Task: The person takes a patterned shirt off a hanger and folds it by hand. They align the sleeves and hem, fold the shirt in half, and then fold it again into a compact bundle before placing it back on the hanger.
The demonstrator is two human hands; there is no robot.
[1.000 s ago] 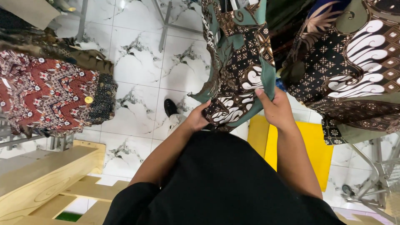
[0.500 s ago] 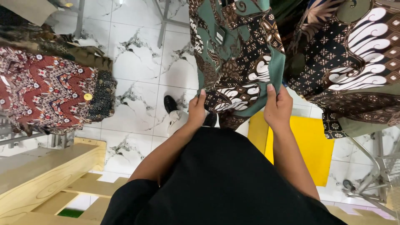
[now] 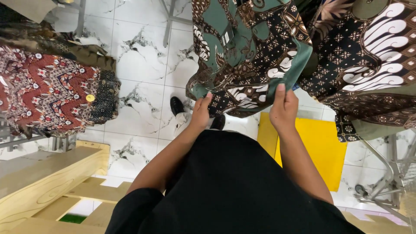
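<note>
**Both hands on the hem of a green patterned shirt**

The left hand (image 3: pixel 202 112) pinches the lower left edge of the green shirt (image 3: pixel 247 52), and the right hand (image 3: pixel 284 108) grips its lower right edge (thumb laid on the cloth). The shirt hangs in front of the person, above the white marble floor (image 3: pixel 143 65). A brown patterned garment (image 3: pixel 372 56) hangs just beside it; red patterned clothes (image 3: pixel 47 95) hang well apart. A yellow mat (image 3: pixel 320 147) lies below.

Red zigzag-patterned garment (image 3: pixel 47 97), brown batik garment (image 3: pixel 372 56), yellow box (image 3: pixel 318 145), wooden pallet (image 3: pixel 52 182), marble floor (image 3: pixel 143 56)
</note>
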